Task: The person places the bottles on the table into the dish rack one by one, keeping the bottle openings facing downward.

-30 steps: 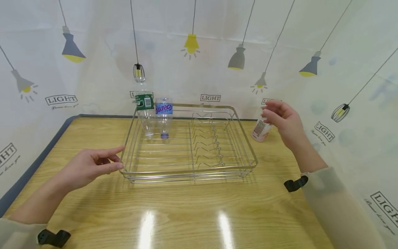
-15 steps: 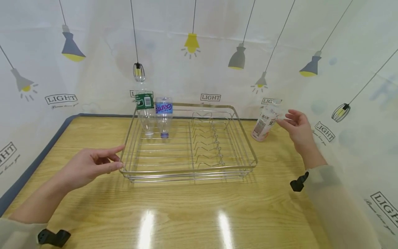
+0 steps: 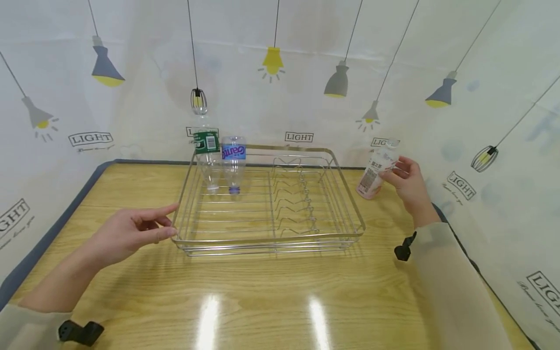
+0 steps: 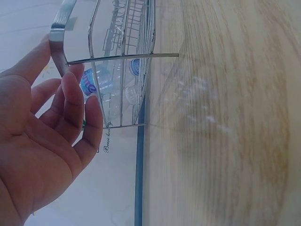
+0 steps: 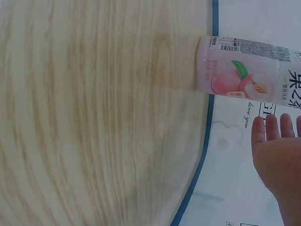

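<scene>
A clear bottle with a pink peach label (image 3: 371,175) stands on the table to the right of the wire dish rack (image 3: 268,239). Beside it is my right hand (image 3: 407,182), its thumb in front of the label. In the right wrist view, my right fingers (image 5: 273,126) are straight and a gap shows between them and the bottle. My left hand (image 3: 127,236) holds the rack's front left corner, thumb and index finger at the rim. Two clear bottles stand upside down in the rack: one has a green label (image 3: 206,142), the other a blue label (image 3: 234,151).
The rack has a row of bent wire plate dividers (image 3: 290,204) on its right half. Wood-grain tabletop (image 3: 262,296) stretches in front of it. A white sheet printed with hanging lamps (image 3: 302,97) rises behind and at both sides.
My right hand has drawn back and down from the peach-label bottle's top, then moved left to its side. My left hand stays at the rack. The view has shifted slightly.
</scene>
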{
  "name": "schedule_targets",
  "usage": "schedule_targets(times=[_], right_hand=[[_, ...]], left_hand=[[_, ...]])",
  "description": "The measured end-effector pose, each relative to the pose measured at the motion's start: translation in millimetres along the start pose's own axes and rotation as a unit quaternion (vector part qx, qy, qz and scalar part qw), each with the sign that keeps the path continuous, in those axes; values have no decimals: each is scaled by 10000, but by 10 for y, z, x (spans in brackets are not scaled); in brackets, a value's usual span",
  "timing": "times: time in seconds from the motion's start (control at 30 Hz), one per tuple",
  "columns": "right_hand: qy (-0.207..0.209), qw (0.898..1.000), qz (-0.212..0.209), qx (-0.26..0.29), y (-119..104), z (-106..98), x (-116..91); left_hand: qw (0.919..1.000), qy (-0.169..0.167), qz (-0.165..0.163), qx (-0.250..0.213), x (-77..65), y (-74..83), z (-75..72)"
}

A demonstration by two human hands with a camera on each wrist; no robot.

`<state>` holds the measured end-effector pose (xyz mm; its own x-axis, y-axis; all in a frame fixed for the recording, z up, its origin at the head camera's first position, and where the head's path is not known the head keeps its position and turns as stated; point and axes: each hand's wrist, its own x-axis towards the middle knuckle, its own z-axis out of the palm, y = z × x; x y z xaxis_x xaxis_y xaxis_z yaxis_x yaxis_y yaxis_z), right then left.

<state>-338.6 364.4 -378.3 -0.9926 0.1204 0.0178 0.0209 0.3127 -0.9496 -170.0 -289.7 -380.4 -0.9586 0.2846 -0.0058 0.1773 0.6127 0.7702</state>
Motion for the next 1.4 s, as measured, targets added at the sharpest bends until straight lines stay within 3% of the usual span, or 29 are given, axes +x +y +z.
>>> schedule_targets(times=[0.4,0.7,1.07,1.4], right_hand=[[363,9991,106,-179,114,75,149],[485,9986,-13,-221,135,59,140],[269,9973,-688,5,-148,46,1],[131,9839,-1420,1081,-382,159,-186]], left_hand=[[10000,11,-58,-30,6,20,25],[10000,25,13,-38,10,36,33],[9999,81,9,-60,-1,38,12],[9999,103,-35,-62,-11,19,14]])
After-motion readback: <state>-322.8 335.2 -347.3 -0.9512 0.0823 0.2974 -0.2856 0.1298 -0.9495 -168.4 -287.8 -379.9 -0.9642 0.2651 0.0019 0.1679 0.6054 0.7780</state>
